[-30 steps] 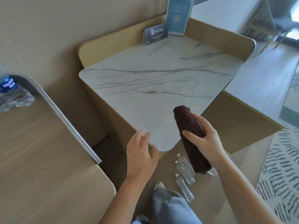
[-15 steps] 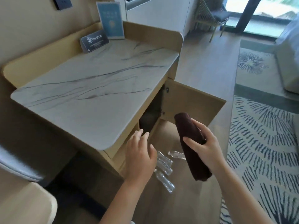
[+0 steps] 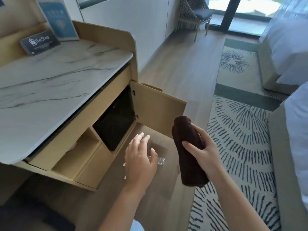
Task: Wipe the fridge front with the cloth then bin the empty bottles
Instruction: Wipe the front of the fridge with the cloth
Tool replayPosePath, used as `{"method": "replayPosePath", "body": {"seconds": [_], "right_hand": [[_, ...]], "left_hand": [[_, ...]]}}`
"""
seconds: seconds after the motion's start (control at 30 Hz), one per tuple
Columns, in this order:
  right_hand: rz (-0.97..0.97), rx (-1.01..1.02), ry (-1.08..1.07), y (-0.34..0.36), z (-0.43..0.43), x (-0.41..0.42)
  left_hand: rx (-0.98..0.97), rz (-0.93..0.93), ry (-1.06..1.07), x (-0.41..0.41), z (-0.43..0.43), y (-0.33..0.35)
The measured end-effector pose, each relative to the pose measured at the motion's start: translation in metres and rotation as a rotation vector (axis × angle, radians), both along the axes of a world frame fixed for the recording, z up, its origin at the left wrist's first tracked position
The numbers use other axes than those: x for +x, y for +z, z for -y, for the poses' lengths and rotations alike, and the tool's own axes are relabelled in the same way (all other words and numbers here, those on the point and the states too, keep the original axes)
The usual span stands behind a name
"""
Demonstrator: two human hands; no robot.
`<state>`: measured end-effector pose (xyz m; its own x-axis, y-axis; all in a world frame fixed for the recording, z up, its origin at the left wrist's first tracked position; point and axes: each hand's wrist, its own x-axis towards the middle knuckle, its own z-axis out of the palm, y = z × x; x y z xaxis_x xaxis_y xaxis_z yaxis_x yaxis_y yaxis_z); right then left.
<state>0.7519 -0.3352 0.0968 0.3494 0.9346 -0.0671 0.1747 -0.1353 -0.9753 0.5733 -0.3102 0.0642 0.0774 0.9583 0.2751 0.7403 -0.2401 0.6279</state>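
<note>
Your right hand (image 3: pixel 202 151) is wrapped around a rolled dark brown cloth (image 3: pixel 188 150), fingers across its middle and thumb on the near side. The roll stands tilted, its top end leaning toward the open cabinet door (image 3: pixel 158 109) and its lower end hanging below your wrist, over the edge of the striped rug (image 3: pixel 241 139).

Your left hand (image 3: pixel 140 161) is spread, palm down, fingers loosely apart, holding nothing. It hovers above the wood floor (image 3: pixel 183 75), in front of the cabinet opening. Just past its thumb a clear bottle (image 3: pixel 160 160) lies on the floor; only a bit of it shows, and the hand hides the rest. How many bottles are there, I cannot tell.

The fridge (image 3: pixel 115 125) sits inside the cabinet, a black front set back in the compartment beside the hinged door, which is swung wide. To the fridge's left is a small open cubby (image 3: pixel 86 142), and above all of it runs the marble top (image 3: pixel 55 84). At the back of that top stand a grey sign (image 3: pixel 40 42) and a blue card (image 3: pixel 58 24). The cloth is well apart from the fridge front, not touching it.
</note>
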Motion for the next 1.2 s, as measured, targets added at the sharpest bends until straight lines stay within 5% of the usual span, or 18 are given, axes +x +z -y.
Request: {"method": "replayPosePath", "body": {"seconds": [0.77,1.2], "right_hand": [[0.060,0.016,0.230,-0.011,-0.241,0.057],[-0.051,-0.064,0.648,-0.069,-0.373,0.028]], "left_hand": [[-0.033,0.074,0.263,0.065,-0.216,-0.016],[0.026,-0.125,0.806,0.042,-0.248,-0.066]]}}
